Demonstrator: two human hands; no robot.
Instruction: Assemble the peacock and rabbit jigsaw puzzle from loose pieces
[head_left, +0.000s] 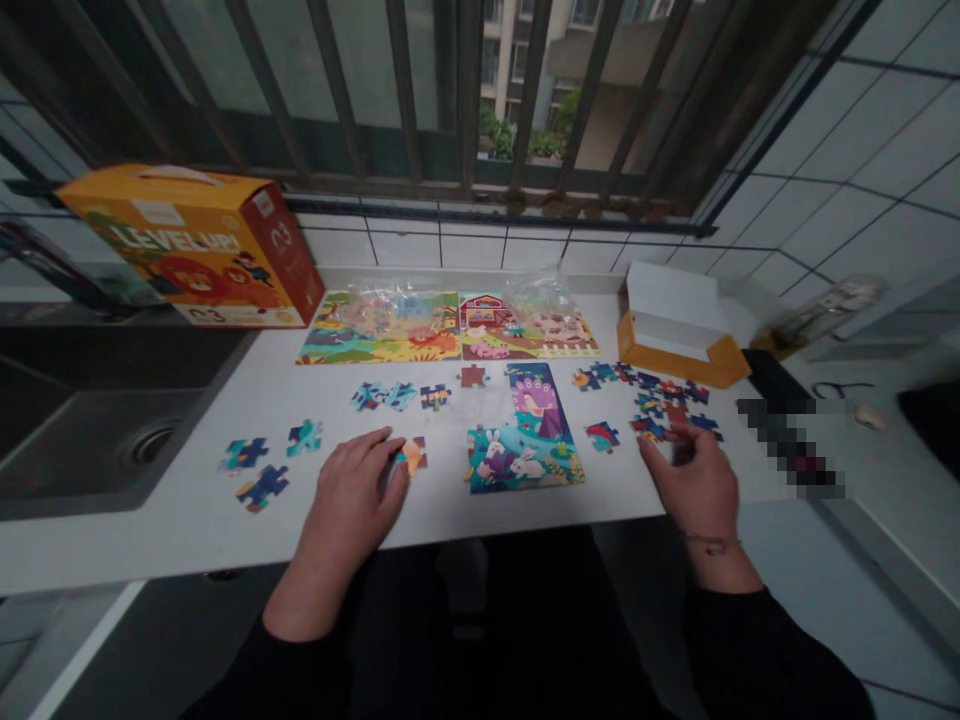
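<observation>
My left hand (356, 490) rests on the white counter (300, 545) with thumb and fingers apart. Beside its fingertips lies an orange and brown puzzle piece (412, 456); I cannot tell whether the thumb touches it. On the right, my right hand (697, 485) is over a cluster of loose puzzle pieces (656, 383), fingers bent and the thumb held away from them. Its fingertips are at a brown piece (676, 413). Between my hands sits a partly joined puzzle (525, 450) with white rabbits and a purple peacock, its upper left part open. A red and green piece (602, 436) lies right of it.
Several loose pieces (262, 487) lie at the left near the sink (75, 440). Two picture sheets (382, 340) under clear plastic are along the wall. An orange puzzle box (195, 250) stands back left, and an open yellow box (679, 340) back right.
</observation>
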